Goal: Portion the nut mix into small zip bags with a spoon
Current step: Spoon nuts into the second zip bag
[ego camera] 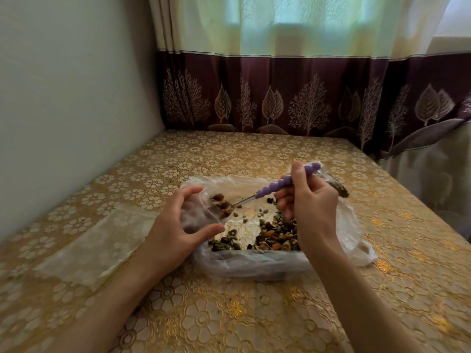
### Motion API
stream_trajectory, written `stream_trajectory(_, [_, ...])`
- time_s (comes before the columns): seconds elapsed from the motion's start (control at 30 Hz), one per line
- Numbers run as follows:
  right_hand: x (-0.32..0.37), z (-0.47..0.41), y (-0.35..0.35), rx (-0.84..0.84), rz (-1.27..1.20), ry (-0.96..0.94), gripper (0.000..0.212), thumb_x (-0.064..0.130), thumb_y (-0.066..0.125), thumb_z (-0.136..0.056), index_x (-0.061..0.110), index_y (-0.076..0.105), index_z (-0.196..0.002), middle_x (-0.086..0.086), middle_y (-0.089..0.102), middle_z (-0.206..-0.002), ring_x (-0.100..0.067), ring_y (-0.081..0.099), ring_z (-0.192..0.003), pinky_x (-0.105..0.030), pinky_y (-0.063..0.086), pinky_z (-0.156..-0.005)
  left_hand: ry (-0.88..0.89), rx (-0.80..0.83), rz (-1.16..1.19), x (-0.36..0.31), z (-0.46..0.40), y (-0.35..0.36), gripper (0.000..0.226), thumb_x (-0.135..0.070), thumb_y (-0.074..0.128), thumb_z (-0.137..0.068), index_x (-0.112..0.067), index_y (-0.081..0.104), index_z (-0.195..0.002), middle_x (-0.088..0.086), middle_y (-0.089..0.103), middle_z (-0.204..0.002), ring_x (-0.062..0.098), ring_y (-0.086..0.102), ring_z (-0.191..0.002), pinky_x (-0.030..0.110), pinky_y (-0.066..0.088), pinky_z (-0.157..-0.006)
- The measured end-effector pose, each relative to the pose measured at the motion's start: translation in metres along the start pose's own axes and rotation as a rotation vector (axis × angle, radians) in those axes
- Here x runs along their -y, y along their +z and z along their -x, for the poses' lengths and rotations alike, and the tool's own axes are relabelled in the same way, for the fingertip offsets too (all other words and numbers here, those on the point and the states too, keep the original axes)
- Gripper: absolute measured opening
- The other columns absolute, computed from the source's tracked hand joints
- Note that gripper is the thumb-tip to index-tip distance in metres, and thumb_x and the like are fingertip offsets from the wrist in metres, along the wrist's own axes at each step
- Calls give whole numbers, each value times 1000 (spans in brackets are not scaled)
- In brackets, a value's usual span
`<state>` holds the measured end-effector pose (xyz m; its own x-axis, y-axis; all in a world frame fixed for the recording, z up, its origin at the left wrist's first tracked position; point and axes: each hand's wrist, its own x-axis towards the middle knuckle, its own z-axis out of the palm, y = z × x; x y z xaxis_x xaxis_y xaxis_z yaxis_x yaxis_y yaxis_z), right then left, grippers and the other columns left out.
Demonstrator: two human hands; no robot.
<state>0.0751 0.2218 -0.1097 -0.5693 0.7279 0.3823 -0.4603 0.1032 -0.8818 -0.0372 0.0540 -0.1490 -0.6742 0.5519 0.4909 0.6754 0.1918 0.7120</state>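
Note:
A wide clear plastic bag (249, 263) lies spread on the table with loose nut mix (275, 233) inside it. My left hand (175, 230) holds a small clear zip bag (198, 212) open between thumb and curled fingers. My right hand (309, 200) grips a spoon by its purple beaded handle (285, 182). The spoon's metal bowl (229, 206) carries nuts and sits at the mouth of the small bag. A few nuts lie inside the small bag.
A filled small bag (334, 184) lies just behind my right hand. A flat clear plastic sheet or bag (96, 245) lies on the table to the left. The gold flowered tablecloth (229, 314) meets a wall on the left and curtains at the back.

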Motion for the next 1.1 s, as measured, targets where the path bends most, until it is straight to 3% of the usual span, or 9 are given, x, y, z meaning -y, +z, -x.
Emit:
stream_trajectory(0.13, [-1,8,12,155,-14,-104,32,22,47,-97,8,60,-71,-3,68,-58,-14,58,-44,-19,45,-39,2,-3,65,-2,0,0,71,-56,72,-51,-47,41,-114,-17,54,-110,-9,57,-96,3,44,-72])
stream_trajectory(0.27, [0,13,17,252,-27,-183,31,18,49,-96,18,65,-68,-4,71,-65,-19,59,-46,-23,48,-41,17,-23,65,-3,0,-1,68,-57,71,-53,-46,42,-113,-13,58,-109,-1,59,-96,8,46,-79])
stream_trajectory(0.4, [0,14,16,311,-16,-202,21,14,46,-91,7,61,-78,0,71,-65,-18,60,-48,-24,49,-42,43,-58,83,-5,1,-3,69,-55,70,-56,-40,43,-117,-9,60,-106,3,61,-94,11,48,-78])
stream_trajectory(0.5, [0,12,13,271,-51,-183,22,12,45,-92,4,61,-79,-2,71,-64,-18,59,-47,-24,48,-42,48,-116,100,-5,2,-4,69,-52,71,-58,-34,45,-119,-11,61,-106,-1,61,-93,8,48,-76])
stream_trajectory(0.63, [0,5,5,89,-133,-119,32,13,42,-99,2,61,-76,-10,69,-64,-17,57,-46,-22,46,-41,22,-192,122,-3,0,-7,67,-54,69,-59,-30,48,-118,-13,61,-107,2,61,-94,17,51,-79])
stream_trajectory(0.73, [-2,-3,-3,-61,-190,-35,35,18,42,-99,4,61,-75,-6,66,-58,-15,56,-44,-20,45,-40,18,-204,148,-3,0,-8,67,-53,68,-60,-26,50,-118,-14,62,-106,-1,62,-91,13,51,-75])
stream_trajectory(0.83, [-6,-8,-14,-156,-91,-8,38,23,40,-101,6,60,-73,-1,65,-54,-11,53,-42,-18,42,-39,2,-234,269,-5,-2,-11,49,-45,68,-65,-29,54,-109,-6,66,-98,0,65,-84,11,52,-65])
stream_trajectory(0.93, [-10,-11,-22,-128,132,-47,38,22,41,-100,10,59,-69,4,65,-52,-5,51,-40,-15,40,-39,-13,-368,448,-4,-5,-20,31,-37,66,-74,-34,57,-104,-7,69,-99,6,67,-86,13,52,-65])
stream_trajectory(1.1, [-15,-10,-21,-5,314,-56,38,19,42,-100,9,59,-68,3,67,-54,-2,50,-40,-11,37,-39,0,-420,474,-4,-6,-28,32,-34,65,-75,-31,56,-106,-13,69,-98,5,66,-88,12,51,-69])
